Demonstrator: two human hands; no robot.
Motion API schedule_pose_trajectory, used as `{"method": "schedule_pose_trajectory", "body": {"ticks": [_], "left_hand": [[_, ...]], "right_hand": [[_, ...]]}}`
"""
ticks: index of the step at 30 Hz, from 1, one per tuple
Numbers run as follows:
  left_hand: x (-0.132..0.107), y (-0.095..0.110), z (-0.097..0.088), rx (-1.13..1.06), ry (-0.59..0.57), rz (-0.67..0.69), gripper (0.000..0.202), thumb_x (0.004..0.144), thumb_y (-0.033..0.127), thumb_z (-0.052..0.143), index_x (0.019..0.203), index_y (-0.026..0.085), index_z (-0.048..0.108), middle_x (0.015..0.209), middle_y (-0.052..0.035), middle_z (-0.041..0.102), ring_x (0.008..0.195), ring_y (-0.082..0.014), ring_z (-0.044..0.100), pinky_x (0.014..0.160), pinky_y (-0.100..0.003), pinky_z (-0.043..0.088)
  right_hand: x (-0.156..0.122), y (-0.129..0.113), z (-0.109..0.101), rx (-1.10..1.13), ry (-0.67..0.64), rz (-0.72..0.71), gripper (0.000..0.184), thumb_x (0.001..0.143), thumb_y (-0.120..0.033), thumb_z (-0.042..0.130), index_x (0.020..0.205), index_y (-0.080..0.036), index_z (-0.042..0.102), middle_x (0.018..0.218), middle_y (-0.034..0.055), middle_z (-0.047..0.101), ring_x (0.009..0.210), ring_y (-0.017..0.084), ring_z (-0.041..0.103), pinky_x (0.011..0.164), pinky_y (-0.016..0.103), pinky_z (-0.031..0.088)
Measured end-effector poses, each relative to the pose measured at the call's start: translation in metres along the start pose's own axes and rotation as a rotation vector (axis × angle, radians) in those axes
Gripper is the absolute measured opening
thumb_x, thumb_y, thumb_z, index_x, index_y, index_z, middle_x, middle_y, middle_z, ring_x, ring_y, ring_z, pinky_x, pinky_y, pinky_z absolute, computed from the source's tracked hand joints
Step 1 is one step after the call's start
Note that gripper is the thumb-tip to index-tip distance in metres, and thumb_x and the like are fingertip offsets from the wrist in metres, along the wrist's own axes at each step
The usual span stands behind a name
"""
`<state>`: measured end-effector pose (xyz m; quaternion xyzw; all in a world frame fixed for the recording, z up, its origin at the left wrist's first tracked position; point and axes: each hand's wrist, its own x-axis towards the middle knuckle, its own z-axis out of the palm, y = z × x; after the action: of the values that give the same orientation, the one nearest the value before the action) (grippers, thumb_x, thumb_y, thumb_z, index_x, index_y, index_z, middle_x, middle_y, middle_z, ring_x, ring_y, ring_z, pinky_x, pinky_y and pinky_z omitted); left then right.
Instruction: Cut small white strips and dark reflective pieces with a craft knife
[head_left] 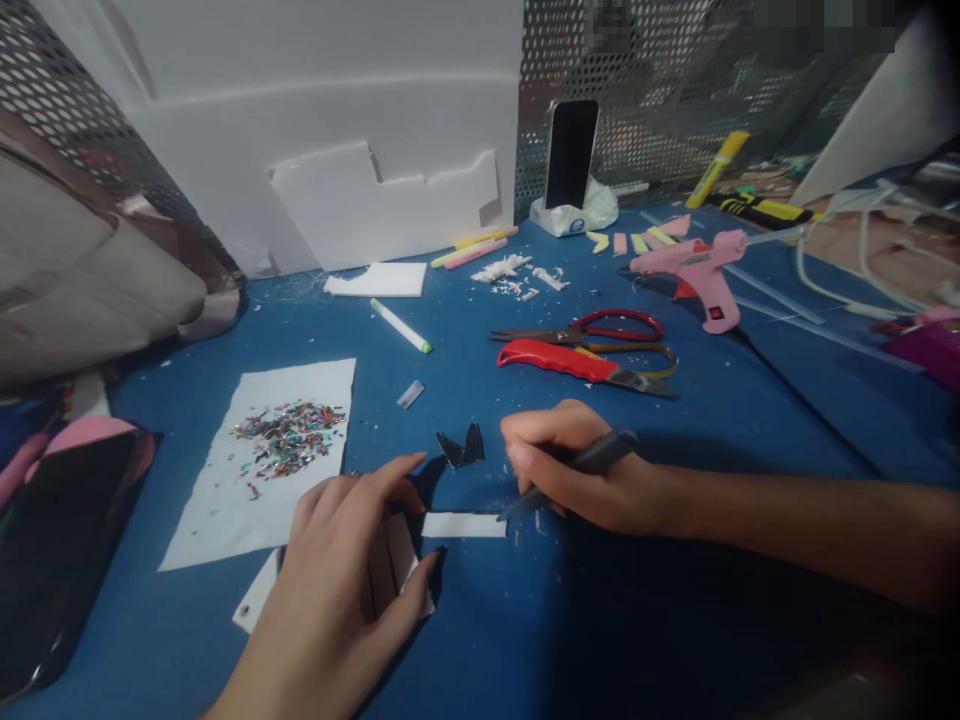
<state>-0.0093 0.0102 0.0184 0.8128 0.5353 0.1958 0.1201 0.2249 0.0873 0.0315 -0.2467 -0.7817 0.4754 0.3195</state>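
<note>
White strip (464, 526), only one, with black far side, is lying well before the back edge of the desk (487, 640). The right hand (581, 468) is pinching one dark pen (606, 450); the left hand (337, 560) is spreading its fingers nearby.

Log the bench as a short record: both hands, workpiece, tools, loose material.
right hand: grips a dark pen, tip at the strip's right end
left hand: curved over pale pieces, thumb apart
workpiece: white strip, flat between the hands
tools: scissors, red-handled tool, pink glue gun
loose material: colourful bits on white paper; black V-shaped piece
</note>
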Motion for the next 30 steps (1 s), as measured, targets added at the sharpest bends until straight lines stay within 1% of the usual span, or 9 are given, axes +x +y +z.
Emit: {"method": "schedule_pose_trajectory", "body": {"ticks": [4,7,9,12,14,17,20,25,30], "left_hand": [[-0.001,0.001,-0.002,0.041,0.028,0.033,0.049,0.087,0.026,0.052,0.133,0.024,0.036,0.101,-0.0022,0.058,0.092,-0.0185,0.051,0.08,-0.033,0.042],[-0.003,0.003,-0.004,0.111,0.074,0.17,0.037,0.085,0.025,0.055,0.122,0.022,0.05,0.1,-0.0032,0.059,0.092,-0.0199,0.05,0.084,-0.036,0.037],[-0.003,0.007,-0.004,0.162,0.128,0.261,0.025,0.085,0.023,0.056,0.111,0.024,0.059,0.093,-0.0016,0.06,0.086,-0.0184,0.049,0.084,-0.037,0.034],[-0.005,0.012,-0.001,0.211,0.232,0.35,0.022,0.089,0.021,0.053,0.107,0.025,0.064,0.081,0.0013,0.063,0.076,-0.0148,0.048,0.083,-0.035,0.033],[-0.006,0.014,0.002,0.228,0.259,0.386,0.024,0.09,0.023,0.052,0.11,0.023,0.064,0.086,0.0021,0.067,0.079,-0.0144,0.05,0.087,-0.034,0.033],[-0.008,0.014,0.004,0.267,0.208,0.397,0.026,0.091,0.028,0.051,0.114,0.024,0.063,0.104,0.0046,0.069,0.088,-0.0154,0.055,0.091,-0.035,0.033],[-0.011,0.011,0.005,0.297,0.171,0.418,0.027,0.092,0.026,0.049,0.117,0.024,0.061,0.115,0.0068,0.066,0.095,-0.0155,0.057,0.095,-0.035,0.033],[-0.013,0.01,0.008,0.308,0.182,0.432,0.026,0.091,0.024,0.052,0.115,0.024,0.062,0.115,0.0071,0.066,0.095,-0.0126,0.059,0.105,-0.032,0.029],[-0.016,0.012,0.013,0.288,0.231,0.414,0.023,0.09,0.024,0.055,0.111,0.021,0.064,0.117,0.0061,0.066,0.093,-0.0123,0.058,0.106,-0.032,0.029]], "right_hand": [[-0.002,0.001,-0.004,-0.024,0.025,0.007,0.034,0.095,-0.019,0.041,0.062,-0.014,0.047,0.055,-0.0039,0.041,0.049,0.006,0.039,0.048,0.021,0.03],[-0.002,0.002,-0.005,-0.038,0.022,0.014,0.034,0.094,-0.02,0.041,0.061,-0.014,0.046,0.055,-0.004,0.041,0.049,0.006,0.038,0.047,0.021,0.029],[-0.002,0.001,-0.005,-0.044,0.02,0.009,0.034,0.094,-0.019,0.041,0.061,-0.015,0.045,0.055,-0.0042,0.04,0.049,0.006,0.038,0.047,0.021,0.029],[-0.003,0.001,-0.005,-0.049,0.014,-0.01,0.034,0.093,-0.018,0.041,0.06,-0.015,0.044,0.054,-0.0048,0.038,0.048,0.006,0.037,0.047,0.021,0.028],[-0.003,0.0,-0.005,-0.064,0.008,-0.013,0.034,0.093,-0.018,0.041,0.06,-0.015,0.043,0.054,-0.0046,0.039,0.049,0.006,0.037,0.047,0.021,0.028],[-0.004,0.0,-0.004,-0.07,-0.047,0.057,0.034,0.094,-0.02,0.041,0.062,-0.015,0.044,0.055,-0.004,0.041,0.05,0.007,0.039,0.047,0.021,0.029],[-0.004,-0.001,-0.003,-0.051,-0.081,0.149,0.035,0.096,-0.022,0.039,0.063,-0.015,0.046,0.054,-0.0042,0.042,0.048,0.007,0.04,0.046,0.02,0.029],[-0.003,0.001,-0.004,-0.058,-0.026,0.14,0.036,0.097,-0.022,0.04,0.062,-0.015,0.044,0.054,-0.0041,0.044,0.047,0.006,0.044,0.045,0.019,0.031],[-0.004,0.002,-0.003,-0.114,-0.01,0.121,0.035,0.096,-0.021,0.039,0.061,-0.016,0.04,0.053,-0.0042,0.042,0.048,0.006,0.042,0.046,0.02,0.031]]}}
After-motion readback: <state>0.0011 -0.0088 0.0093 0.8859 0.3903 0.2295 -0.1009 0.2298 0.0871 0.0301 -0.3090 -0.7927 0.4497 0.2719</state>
